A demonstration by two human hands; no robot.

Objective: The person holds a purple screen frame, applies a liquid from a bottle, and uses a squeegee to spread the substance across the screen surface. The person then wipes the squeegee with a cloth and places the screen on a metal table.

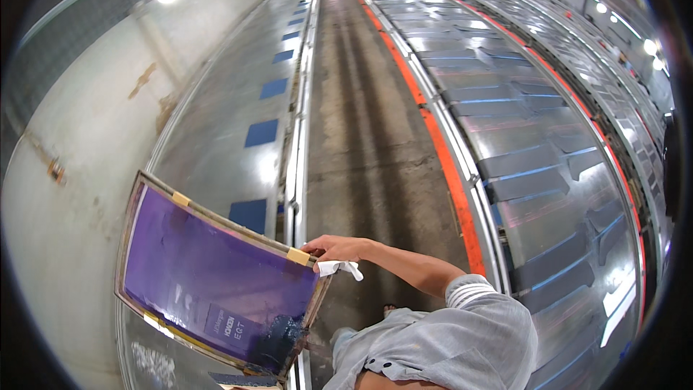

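Note:
A screen-printing frame (209, 267) with purple mesh rests tilted over the long table on the left. Dark ink is smeared across its lower right corner, and yellow tape pieces sit on its edges. My right hand (336, 248) is closed on the frame's right-hand upper corner, with a white cloth (339, 268) hanging under the palm. At the bottom edge, partly cut off, lies what looks like a squeegee (245, 380) with dark ink on it. My left hand is out of view.
The left table (209, 130) carries a row of blue printed rectangles (261, 133) beside a metal rail (297, 152). A concrete aisle (375, 152) runs between tables. On the right table, grey cut fabric pieces (523, 173) lie in rows. A stained wall (79, 152) stands at left.

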